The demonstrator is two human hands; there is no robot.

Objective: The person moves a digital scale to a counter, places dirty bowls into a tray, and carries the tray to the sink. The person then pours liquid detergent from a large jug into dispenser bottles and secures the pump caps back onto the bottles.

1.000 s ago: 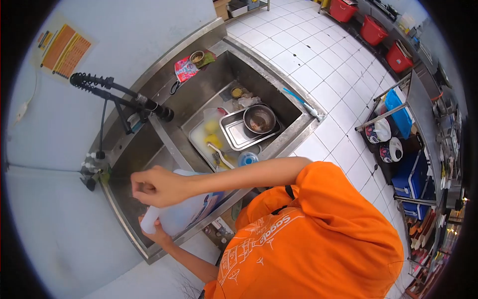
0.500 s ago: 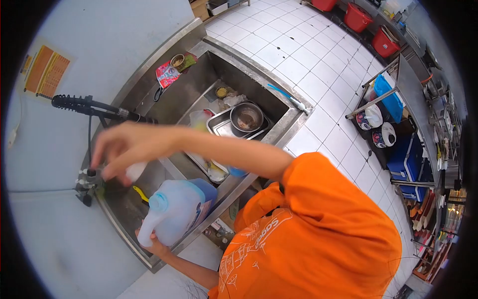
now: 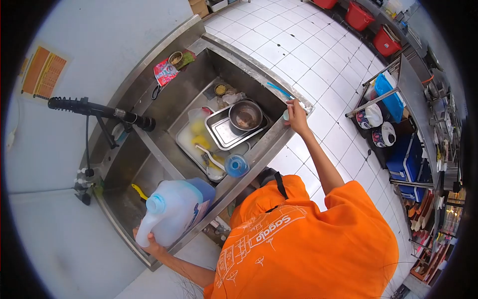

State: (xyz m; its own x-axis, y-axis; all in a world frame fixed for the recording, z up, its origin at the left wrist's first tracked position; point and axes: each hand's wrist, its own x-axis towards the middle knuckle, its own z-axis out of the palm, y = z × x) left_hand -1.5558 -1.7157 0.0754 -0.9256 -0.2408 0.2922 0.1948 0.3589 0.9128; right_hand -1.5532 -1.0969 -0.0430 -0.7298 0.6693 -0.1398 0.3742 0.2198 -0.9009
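Observation:
My left hand [image 3: 149, 243] is wrapped round the handle of a large translucent jug [image 3: 174, 214] with blue liquid in it. The jug leans over the left basin, its neck towards the wall. At the far corner of the steel sink's rim is my right hand [image 3: 297, 118], fingers closed on a small pale round cap [image 3: 286, 115]. A thin blue-handled tool [image 3: 280, 90] lies on the rim beside that hand. Between the hands, a blue bottle [image 3: 237, 165] stands at the edge of the right basin, seen from above.
In the right basin [image 3: 229, 65] are a steel tray [image 3: 222, 136], a metal bowl [image 3: 246, 115] and a tub of cloudy water [image 3: 186, 138] with yellow items. A black spray tap [image 3: 134, 119] reaches over the sink. A yellow-handled tool [image 3: 139, 191] lies in the left basin.
My right hand has swung from over the left basin near the tap to the sink's far corner, uncovering the tub and blue bottle. The left hand and jug have hardly moved.

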